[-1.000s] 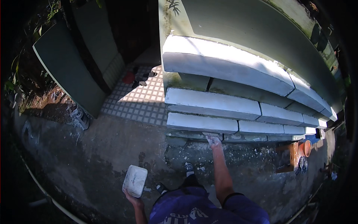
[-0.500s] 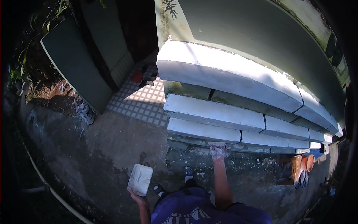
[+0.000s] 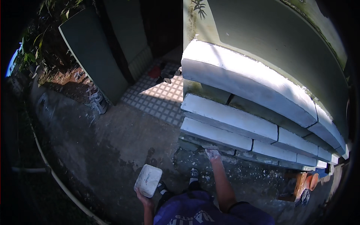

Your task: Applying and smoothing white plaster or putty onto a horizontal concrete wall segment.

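Note:
My left hand (image 3: 144,199) is closed on the edge of a white, stained rectangular tub (image 3: 148,180), held out at my left. My right hand (image 3: 213,154), smeared with whitish-pink matter, reaches to the wall's lowest ledge (image 3: 189,144). Its fingers seem closed at the ledge, but whatever they hold is too small and blurred to name. Just above that hand runs a white-coated ledge (image 3: 215,134), with a second white ledge (image 3: 228,118) and a thicker top one (image 3: 247,84) higher up.
White spatters dot the concrete ground below the wall. An open green door (image 3: 88,52) and a tiled floor (image 3: 155,99) lie to the left, with a spattered can (image 3: 99,103) by the door. Far right are a wooden box (image 3: 296,186) and an orange pot (image 3: 312,182).
My view has turned, so the scene sits farther right in the picture. Along the lowest ledge, my right hand has moved left. The left hand still holds the tub.

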`<action>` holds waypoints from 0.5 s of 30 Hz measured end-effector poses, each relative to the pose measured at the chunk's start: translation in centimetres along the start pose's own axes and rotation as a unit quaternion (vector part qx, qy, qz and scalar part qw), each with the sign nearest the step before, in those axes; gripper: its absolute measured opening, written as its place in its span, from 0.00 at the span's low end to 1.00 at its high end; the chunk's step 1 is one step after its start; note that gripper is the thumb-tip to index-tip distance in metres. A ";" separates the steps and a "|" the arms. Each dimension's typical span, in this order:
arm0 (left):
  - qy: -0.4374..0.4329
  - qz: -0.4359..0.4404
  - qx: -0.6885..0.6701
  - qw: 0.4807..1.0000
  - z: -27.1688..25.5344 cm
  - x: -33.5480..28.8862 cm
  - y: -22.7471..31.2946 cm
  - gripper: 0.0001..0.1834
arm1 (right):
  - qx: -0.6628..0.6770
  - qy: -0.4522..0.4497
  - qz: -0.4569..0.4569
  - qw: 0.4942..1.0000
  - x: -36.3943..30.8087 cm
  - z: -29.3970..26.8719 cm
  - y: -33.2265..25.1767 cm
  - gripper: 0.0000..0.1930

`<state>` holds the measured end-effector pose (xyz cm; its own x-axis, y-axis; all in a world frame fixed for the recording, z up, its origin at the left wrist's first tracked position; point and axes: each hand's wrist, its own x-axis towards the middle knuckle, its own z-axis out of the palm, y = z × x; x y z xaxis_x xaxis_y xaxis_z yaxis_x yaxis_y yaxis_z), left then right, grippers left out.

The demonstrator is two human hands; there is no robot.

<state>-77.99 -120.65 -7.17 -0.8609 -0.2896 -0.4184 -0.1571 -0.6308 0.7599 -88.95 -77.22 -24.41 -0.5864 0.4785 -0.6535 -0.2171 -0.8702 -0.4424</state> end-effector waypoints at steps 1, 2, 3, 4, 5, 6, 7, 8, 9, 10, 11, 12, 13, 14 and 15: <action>0.003 0.007 0.007 1.000 -0.3 -0.1 0.2 0.31 | 0.005 -0.003 0.007 1.000 0.6 1.9 0.9 0.21; 0.008 0.014 0.014 1.000 -0.7 -0.3 0.4 0.31 | 0.009 -0.006 0.015 1.000 0.7 3.3 1.7 0.21; 0.010 0.014 0.013 1.000 -0.5 -0.6 0.9 0.31 | 0.013 -0.010 0.021 1.000 0.9 4.9 2.4 0.20; 0.018 0.001 0.015 1.000 0.0 -1.0 1.6 0.31 | 0.017 -0.012 0.026 0.999 1.0 5.7 2.7 0.20; 0.026 -0.011 0.017 0.999 0.2 -1.4 2.0 0.31 | 0.022 -0.015 0.031 0.999 1.0 6.8 3.2 0.19; 0.028 -0.012 0.016 0.999 -0.4 -1.3 1.8 0.31 | 0.026 -0.018 0.036 0.999 1.1 8.0 3.3 0.19; 0.025 -0.005 0.020 0.999 -1.6 -1.1 1.6 0.32 | 0.030 -0.023 0.045 0.998 1.3 8.8 3.1 0.19; 0.018 -0.002 0.026 1.000 -2.1 -1.0 1.9 0.32 | 0.036 -0.025 0.051 0.998 1.8 10.1 2.9 0.19; 0.020 -0.003 0.026 0.999 -2.5 -1.2 2.1 0.32 | 0.041 -0.027 0.056 0.997 1.7 10.5 2.6 0.19; 0.026 0.007 0.028 0.999 -1.9 -1.6 2.7 0.32 | 0.046 -0.032 0.063 0.996 2.1 11.2 2.7 0.19; 0.032 0.016 0.030 0.999 -1.7 -1.7 3.1 0.32 | 0.050 -0.037 0.070 0.996 2.3 11.4 2.9 0.19; 0.035 0.018 0.028 0.999 -2.3 -1.5 3.3 0.32 | 0.055 -0.041 0.077 0.995 1.7 10.6 3.0 0.19; 0.039 0.016 0.022 0.999 -2.8 -1.5 3.3 0.32 | 0.058 -0.044 0.082 0.994 1.8 10.5 2.7 0.19; 0.043 0.014 0.016 0.999 -3.4 -1.5 3.3 0.32 | 0.062 -0.047 0.087 0.993 1.9 10.4 2.9 0.20; 0.045 0.012 0.014 0.999 -3.8 -1.3 3.2 0.32 | 0.058 -0.047 0.086 0.993 2.1 10.4 2.7 0.20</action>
<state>-75.56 -125.04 -6.06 -0.8175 -0.3684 -0.4427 -0.1523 -0.6030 0.7830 -98.88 -79.80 -20.54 -0.6914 0.3126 -0.6513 -0.1921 -0.9486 -0.2514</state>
